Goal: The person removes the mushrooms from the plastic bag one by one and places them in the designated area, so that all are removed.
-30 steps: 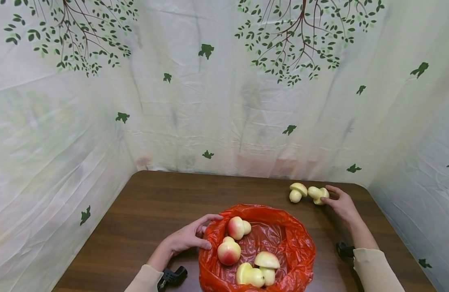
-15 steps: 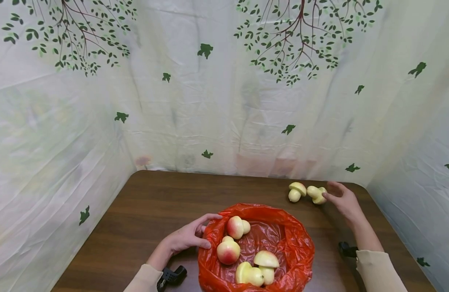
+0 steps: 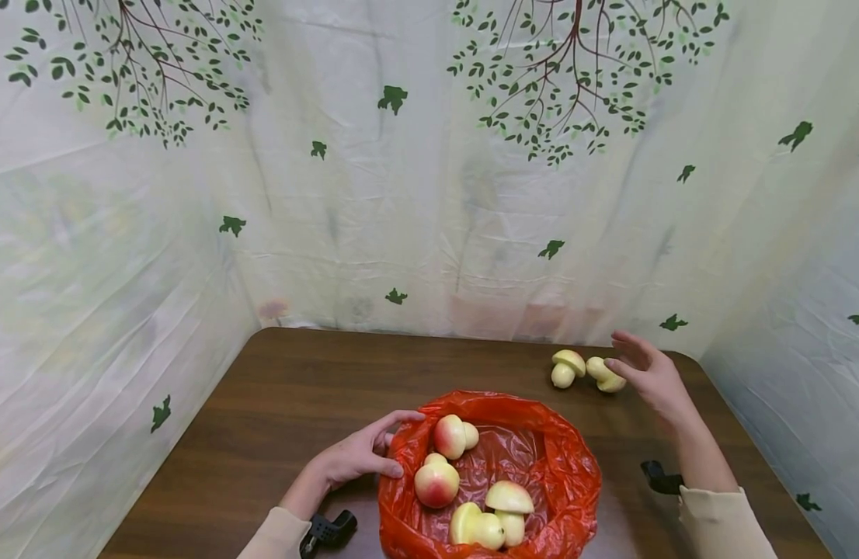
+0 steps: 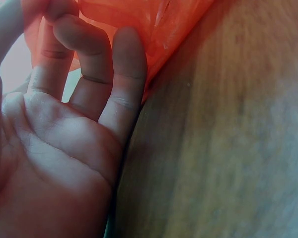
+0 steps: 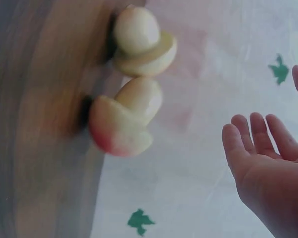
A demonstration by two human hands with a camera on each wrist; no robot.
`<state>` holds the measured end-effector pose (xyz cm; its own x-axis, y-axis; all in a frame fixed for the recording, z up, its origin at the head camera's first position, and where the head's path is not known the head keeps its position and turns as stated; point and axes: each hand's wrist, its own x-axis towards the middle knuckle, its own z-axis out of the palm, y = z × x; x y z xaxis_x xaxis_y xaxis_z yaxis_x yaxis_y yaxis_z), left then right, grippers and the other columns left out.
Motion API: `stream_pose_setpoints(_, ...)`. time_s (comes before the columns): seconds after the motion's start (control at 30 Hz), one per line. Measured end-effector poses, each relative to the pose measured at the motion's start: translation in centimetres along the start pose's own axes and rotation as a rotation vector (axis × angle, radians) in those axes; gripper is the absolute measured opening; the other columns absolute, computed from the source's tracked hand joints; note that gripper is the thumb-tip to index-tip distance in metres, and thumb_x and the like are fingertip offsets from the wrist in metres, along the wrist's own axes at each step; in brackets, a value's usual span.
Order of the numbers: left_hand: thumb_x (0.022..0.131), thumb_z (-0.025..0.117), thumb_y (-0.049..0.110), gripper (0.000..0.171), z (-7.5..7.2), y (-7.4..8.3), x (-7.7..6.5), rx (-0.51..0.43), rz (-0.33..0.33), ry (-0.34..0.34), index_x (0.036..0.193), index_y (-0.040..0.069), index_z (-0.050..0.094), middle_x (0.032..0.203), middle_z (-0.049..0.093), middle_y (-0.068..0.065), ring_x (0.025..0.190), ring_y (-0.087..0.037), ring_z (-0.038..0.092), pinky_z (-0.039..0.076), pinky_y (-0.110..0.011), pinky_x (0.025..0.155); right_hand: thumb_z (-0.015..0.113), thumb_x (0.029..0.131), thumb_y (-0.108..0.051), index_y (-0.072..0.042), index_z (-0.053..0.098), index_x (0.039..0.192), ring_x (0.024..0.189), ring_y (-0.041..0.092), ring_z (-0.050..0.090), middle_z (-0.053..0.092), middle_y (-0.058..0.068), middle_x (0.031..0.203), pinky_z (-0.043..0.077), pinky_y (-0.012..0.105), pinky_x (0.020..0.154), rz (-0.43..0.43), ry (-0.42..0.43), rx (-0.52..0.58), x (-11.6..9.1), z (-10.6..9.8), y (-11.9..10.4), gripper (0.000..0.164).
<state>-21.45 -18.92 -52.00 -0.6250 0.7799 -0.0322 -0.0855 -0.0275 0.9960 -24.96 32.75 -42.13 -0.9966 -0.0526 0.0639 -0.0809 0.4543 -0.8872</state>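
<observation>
My left hand (image 3: 356,450) holds the left side of a red plastic bag (image 3: 572,473), thumb and index finger at its rim. The left wrist view shows bent fingers (image 4: 92,64) against the red plastic. Several mushrooms (image 3: 436,483), pale yellow with reddish caps, lie inside the opened bag. At the table's far right, two more mushrooms sit side by side: one mushroom (image 3: 568,368) stands cap up, the other mushroom (image 3: 604,374) lies tipped over. My right hand (image 3: 653,380) hovers just right of the tipped one, fingers spread and holding nothing; in the right wrist view a gap separates them.
The brown wooden table (image 3: 318,373) carries the bag near its front edge. Behind and at both sides hangs a pale curtain (image 3: 429,233) printed with leaves and branches. Black wrist straps (image 3: 328,532) sit on both forearms.
My right hand has let go of the tipped mushroom and risen off it, its fingers spreading. The left hand and the bag stay in place.
</observation>
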Motion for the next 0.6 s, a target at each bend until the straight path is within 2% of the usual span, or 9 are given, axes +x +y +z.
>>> stream_pose_setpoints(0.1,0.099,0.073,0.011,0.077,0.0,0.0,0.0,-0.003,0.003,-0.002,0.164,0.015,0.03,0.123,0.076,-0.017,0.104,-0.021,0.079,0.066,-0.041,0.091,0.068,0.105,-0.035,-0.005,0.028,0.167,0.158,0.046,0.031,0.034,0.023,0.17,0.042,0.044,0.124,-0.018,-0.009,0.018,-0.3,0.3,-1.0,0.079)
stream_pose_setpoints(0.17,0.099,0.072,0.01,0.078,0.0,0.0,0.0,-0.003,0.007,-0.005,0.164,0.014,0.03,0.123,0.076,-0.016,0.105,-0.021,0.079,0.066,-0.041,0.091,0.068,0.105,-0.032,-0.006,0.029,0.167,0.158,0.047,0.031,0.036,0.024,0.169,0.04,0.053,0.124,-0.03,-0.012,0.019,-0.6,0.5,-1.5,0.078)
stream_pose_setpoints(0.23,0.099,0.072,0.01,0.078,0.0,0.0,0.0,-0.003,0.011,-0.008,0.164,0.014,0.03,0.123,0.076,-0.016,0.105,-0.021,0.078,0.066,-0.041,0.091,0.068,0.105,-0.032,-0.006,0.029,0.167,0.158,0.048,0.031,0.037,0.024,0.168,0.044,0.037,0.12,-0.042,-0.018,0.027,-0.9,0.7,-1.9,0.077)
stream_pose_setpoints(0.3,0.099,0.073,0.01,0.078,0.0,0.0,0.0,-0.003,0.012,-0.009,0.164,0.014,0.03,0.123,0.076,-0.016,0.106,-0.02,0.078,0.066,-0.041,0.091,0.068,0.105,-0.03,-0.006,0.031,0.166,0.157,0.047,0.033,0.039,0.022,0.167,0.046,0.018,0.11,-0.06,-0.021,0.035,-1.2,0.9,-2.2,0.075)
stream_pose_setpoints(0.37,0.099,0.073,0.01,0.078,0.0,0.0,0.0,-0.002,0.012,-0.008,0.164,0.015,0.03,0.122,0.076,-0.016,0.105,-0.02,0.078,0.066,-0.041,0.091,0.068,0.105,-0.028,-0.006,0.034,0.165,0.156,0.043,0.036,0.045,0.015,0.164,0.045,0.006,0.1,-0.091,-0.022,0.048,-1.5,1.2,-2.5,0.072)
stream_pose_setpoints(0.47,0.099,0.073,0.01,0.078,0.0,0.0,0.0,-0.003,0.011,-0.005,0.164,0.015,0.03,0.122,0.076,-0.015,0.105,-0.021,0.079,0.066,-0.041,0.091,0.069,0.105,-0.024,-0.004,0.04,0.162,0.148,0.016,0.049,0.053,-0.004,0.153,0.043,0.002,0.1,-0.166,-0.024,0.062,-1.9,1.8,-2.9,0.066)
stream_pose_setpoints(0.53,0.099,0.073,0.01,0.078,0.0,0.0,0.0,0.0,0.01,-0.003,0.164,0.015,0.03,0.121,0.076,-0.015,0.104,-0.021,0.079,0.066,-0.041,0.09,0.069,0.105,-0.022,-0.004,0.043,0.159,0.139,0.0,0.05,0.053,-0.017,0.147,0.043,0.003,0.103,-0.213,-0.03,0.064,-2.2,2.3,-3.2,0.063)
stream_pose_setpoints(0.6,0.099,0.072,0.01,0.078,0.0,0.0,0.0,0.001,0.009,-0.002,0.164,0.015,0.03,0.122,0.076,-0.015,0.105,-0.021,0.079,0.066,-0.041,0.091,0.07,0.104,-0.019,-0.003,0.046,0.157,0.13,-0.012,0.049,0.053,-0.022,0.143,0.042,0.003,0.105,-0.246,-0.043,0.072,-2.5,2.7,-3.6,0.061)
